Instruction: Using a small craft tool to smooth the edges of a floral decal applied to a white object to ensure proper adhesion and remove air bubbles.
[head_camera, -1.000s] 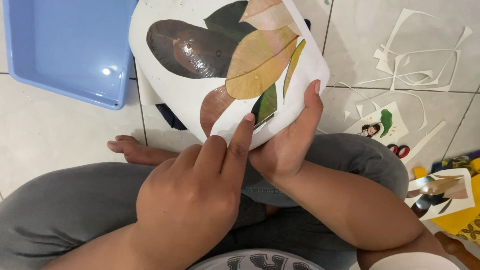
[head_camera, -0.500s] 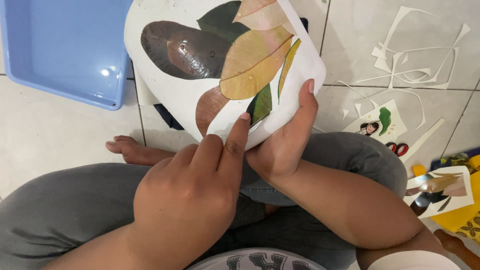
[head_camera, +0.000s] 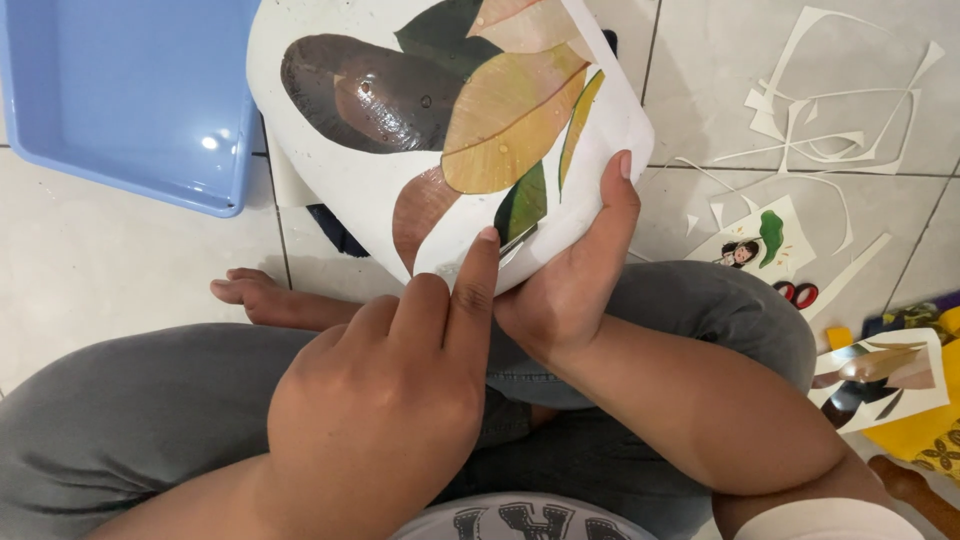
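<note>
Over the lap, above grey trousers (head_camera: 160, 420): blue plastic tray (head_camera: 130, 100) on the tiled floor, far left. White sheet with pressed leaves (head_camera: 450, 130) held up centre, tilted. Right hand (head_camera: 570, 290) grips its near right edge, thumb on top. Left hand (head_camera: 390, 400) presses one fingertip on the near edge, not gripping. Paper scraps (head_camera: 820, 110) far right.

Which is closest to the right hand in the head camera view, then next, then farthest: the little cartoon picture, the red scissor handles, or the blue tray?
From the right hand:
1. Little cartoon picture, on the floor just to its right.
2. Red scissor handles, a bit farther right.
3. Blue tray, far off at the upper left.
</note>
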